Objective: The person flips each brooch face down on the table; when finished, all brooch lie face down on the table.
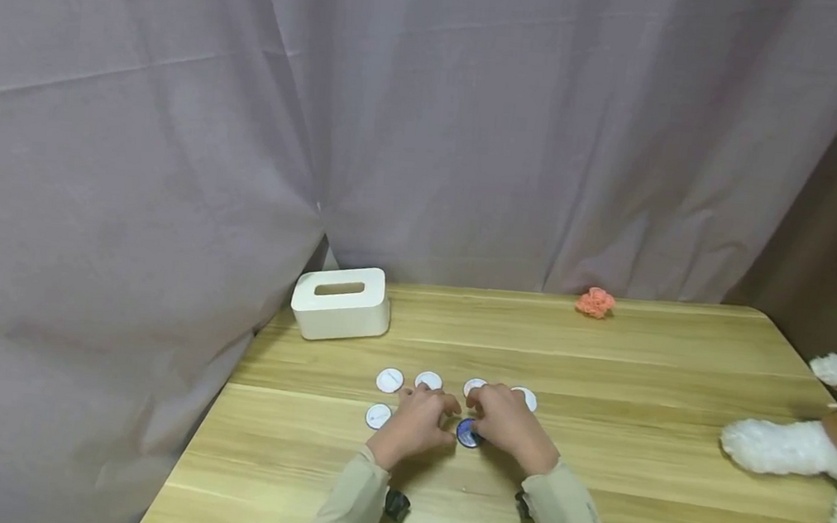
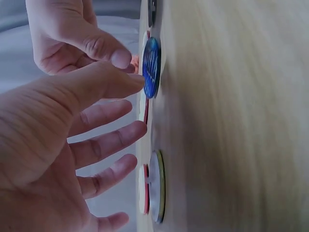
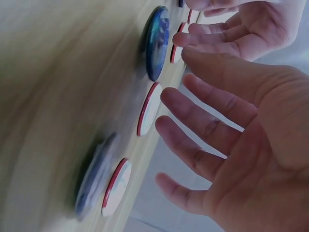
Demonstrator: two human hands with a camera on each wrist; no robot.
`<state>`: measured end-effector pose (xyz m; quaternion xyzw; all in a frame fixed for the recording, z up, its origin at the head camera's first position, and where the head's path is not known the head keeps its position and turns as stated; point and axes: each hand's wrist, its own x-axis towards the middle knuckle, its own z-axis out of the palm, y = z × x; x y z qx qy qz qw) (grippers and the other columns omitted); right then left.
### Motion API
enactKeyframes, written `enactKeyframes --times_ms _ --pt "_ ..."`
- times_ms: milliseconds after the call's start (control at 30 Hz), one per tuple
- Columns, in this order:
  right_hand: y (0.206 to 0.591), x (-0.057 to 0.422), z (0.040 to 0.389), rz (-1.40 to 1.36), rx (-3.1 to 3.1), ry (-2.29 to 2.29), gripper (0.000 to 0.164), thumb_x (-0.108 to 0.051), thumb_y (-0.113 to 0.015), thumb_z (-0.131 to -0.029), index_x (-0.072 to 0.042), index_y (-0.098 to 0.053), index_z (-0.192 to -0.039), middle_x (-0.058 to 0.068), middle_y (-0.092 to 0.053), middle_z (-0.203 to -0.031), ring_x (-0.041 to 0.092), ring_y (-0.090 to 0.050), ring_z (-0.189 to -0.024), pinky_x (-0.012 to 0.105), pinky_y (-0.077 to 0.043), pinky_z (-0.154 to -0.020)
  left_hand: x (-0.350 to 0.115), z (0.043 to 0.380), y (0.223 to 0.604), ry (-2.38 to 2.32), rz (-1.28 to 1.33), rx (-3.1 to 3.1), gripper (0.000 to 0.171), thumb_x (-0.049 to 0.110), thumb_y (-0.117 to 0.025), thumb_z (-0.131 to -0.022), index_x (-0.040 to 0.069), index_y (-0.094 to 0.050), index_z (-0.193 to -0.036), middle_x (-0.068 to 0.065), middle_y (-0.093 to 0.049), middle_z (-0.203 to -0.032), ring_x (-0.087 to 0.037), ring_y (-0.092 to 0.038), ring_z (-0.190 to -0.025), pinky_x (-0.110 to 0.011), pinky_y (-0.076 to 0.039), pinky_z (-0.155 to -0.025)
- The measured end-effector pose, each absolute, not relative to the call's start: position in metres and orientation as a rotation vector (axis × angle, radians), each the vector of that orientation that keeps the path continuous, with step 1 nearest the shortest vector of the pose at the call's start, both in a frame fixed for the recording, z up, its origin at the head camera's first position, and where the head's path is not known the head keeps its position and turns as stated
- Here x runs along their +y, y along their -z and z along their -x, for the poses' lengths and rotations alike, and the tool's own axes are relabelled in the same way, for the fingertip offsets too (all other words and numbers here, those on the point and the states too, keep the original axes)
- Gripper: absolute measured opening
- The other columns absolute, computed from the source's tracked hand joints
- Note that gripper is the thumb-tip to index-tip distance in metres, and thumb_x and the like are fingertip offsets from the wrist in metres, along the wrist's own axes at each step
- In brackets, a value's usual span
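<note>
A glossy blue disc [image 1: 468,434], shaped like a button badge, lies face up on the table between the two hands. My left hand [image 1: 415,424] is on its left, fingers spread and slightly bent; in the left wrist view the thumb tip [image 2: 137,84] is right at the disc's edge. On the other side hovers my right hand [image 1: 512,423], its fingers [image 3: 193,147] loosely bent and apart, holding nothing. White discs [image 1: 428,380] with red edges lie beyond the fingertips. A purplish disc [image 3: 95,176] under the right hand is hidden in the head view.
More white discs [image 1: 389,380] lie left of the left hand, another [image 1: 378,416] nearer. A white tissue box [image 1: 338,321] stands at the back left. A coral flower-like bundle [image 1: 596,303] rests at the far edge, and a brown-and-white plush toy [image 1: 783,447] at the right.
</note>
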<state>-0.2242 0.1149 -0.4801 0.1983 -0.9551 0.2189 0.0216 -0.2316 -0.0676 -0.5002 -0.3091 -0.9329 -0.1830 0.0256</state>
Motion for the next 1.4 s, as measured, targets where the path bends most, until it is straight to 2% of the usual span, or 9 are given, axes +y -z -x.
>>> enactKeyframes --times_ms 200,400,700,833,1033,1133,1267,1400 --pt "0.483 0.124 0.221 -0.631 -2.963 -0.716 0.024 -0.002 -0.082 -0.061 -0.015 -0.066 -0.073 -0.007 -0.057 -0.067 0.015 -0.052 -0.068 0.045 -0.04 -0.07 -0.06 0.231 0.5 0.609 0.985 -2.88 0.032 0.018 -0.084 -0.065 0.017 -0.076 -0.095 0.005 -0.067 -0.089 -0.013 -0.047 -0.083 -0.041 -0.034 -0.08" --pt "0.486 0.129 0.218 -0.707 -2.923 -0.748 0.026 0.0 -0.081 -0.057 -0.017 -0.065 -0.067 -0.011 -0.056 -0.064 0.012 -0.047 -0.064 0.042 -0.039 -0.065 -0.053 0.228 0.501 0.557 1.012 -2.888 0.028 0.014 -0.084 -0.065 0.019 -0.078 -0.093 0.006 -0.068 -0.088 -0.013 -0.047 -0.082 -0.039 -0.033 -0.077" --pt "0.486 0.131 0.216 -0.804 -2.847 -0.769 0.029 0.013 -0.069 -0.052 -0.014 -0.061 -0.06 -0.011 -0.049 -0.059 0.01 -0.04 -0.058 0.029 -0.037 -0.056 -0.051 0.231 0.503 0.504 1.031 -2.868 0.027 0.011 -0.083 -0.066 0.019 -0.08 -0.091 0.006 -0.069 -0.086 -0.016 -0.053 -0.083 -0.06 -0.039 -0.085" --pt "0.487 0.13 0.214 -0.804 -2.839 -0.762 0.031 0.015 -0.068 -0.051 -0.014 -0.063 -0.061 -0.009 -0.054 -0.06 0.01 -0.041 -0.058 0.029 -0.038 -0.056 -0.051 0.229 0.504 0.525 1.038 -2.86 0.024 0.01 -0.083 -0.066 0.02 -0.08 -0.087 0.007 -0.069 -0.083 -0.014 -0.051 -0.08 -0.06 -0.038 -0.085" --pt "0.488 0.129 0.212 -0.786 -2.847 -0.719 0.03 0.014 -0.069 -0.052 -0.015 -0.063 -0.06 -0.008 -0.056 -0.06 0.011 -0.043 -0.057 0.03 -0.039 -0.056 -0.051 0.227 0.505 0.464 1.061 -2.798 0.016 0.012 -0.083 -0.067 0.022 -0.079 -0.077 0.009 -0.071 -0.079 -0.014 -0.05 -0.077 -0.05 -0.038 -0.078" --pt "0.487 0.13 0.212 -0.799 -2.848 -0.704 0.029 0.013 -0.069 -0.054 -0.015 -0.063 -0.06 -0.01 -0.054 -0.059 0.011 -0.043 -0.057 0.03 -0.039 -0.056 -0.052 0.227 0.506 0.449 1.062 -2.787 0.013 0.013 -0.083 -0.07 0.025 -0.079 -0.075 0.014 -0.072 -0.079 -0.015 -0.052 -0.081 -0.051 -0.039 -0.08" --pt "0.485 0.131 0.212 -0.828 -2.835 -0.708 0.029 0.014 -0.068 -0.057 -0.015 -0.065 -0.06 -0.013 -0.052 -0.059 0.009 -0.043 -0.057 0.029 -0.04 -0.057 -0.055 0.227 0.505 0.493 1.078 -2.776 0.011 0.014 -0.083 -0.074 0.025 -0.081 -0.076 0.017 -0.073 -0.081 -0.015 -0.053 -0.085 -0.054 -0.04 -0.084" --pt "0.483 0.134 0.211 -0.864 -2.825 -0.716 0.026 0.011 -0.071 -0.061 -0.015 -0.069 -0.063 -0.013 -0.057 -0.061 0.008 -0.046 -0.059 0.03 -0.043 -0.06 -0.059 0.226 0.504 0.517 1.095 -2.743 0.01 0.015 -0.083 -0.076 0.024 -0.082 -0.08 0.016 -0.074 -0.083 -0.013 -0.052 -0.082 -0.049 -0.039 -0.083"
